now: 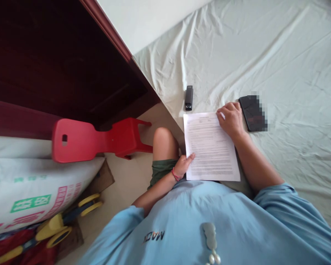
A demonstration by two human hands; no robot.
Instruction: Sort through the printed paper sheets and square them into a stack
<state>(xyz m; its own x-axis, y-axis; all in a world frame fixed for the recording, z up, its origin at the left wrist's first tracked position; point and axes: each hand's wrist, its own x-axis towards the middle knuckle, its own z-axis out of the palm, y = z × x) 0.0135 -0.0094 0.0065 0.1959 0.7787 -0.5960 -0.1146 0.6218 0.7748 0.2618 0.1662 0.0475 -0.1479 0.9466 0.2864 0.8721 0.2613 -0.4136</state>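
Observation:
A printed sheet of paper (209, 147), possibly the top one of a few, lies across my lap and the edge of the bed. My left hand (183, 166) grips its left edge, thumb on top and the other fingers underneath. At the upper right corner, my right hand (231, 118) has its fingers curled over the paper's edge, and the fingertips are partly hidden. Just beyond the paper's top edge is a small black stapler (189, 98) on the sheet. Beside my right hand rests a flat black case (252, 112), partly blurred out by pixels.
The bed (287, 55) has a wrinkled pale green sheet. A red plastic chair (124, 138) stands on the floor to the left, near dark wooden furniture (57, 55). Closer on that side are a large printed white sack (38, 187) and a yellow wheeled toy (52, 226).

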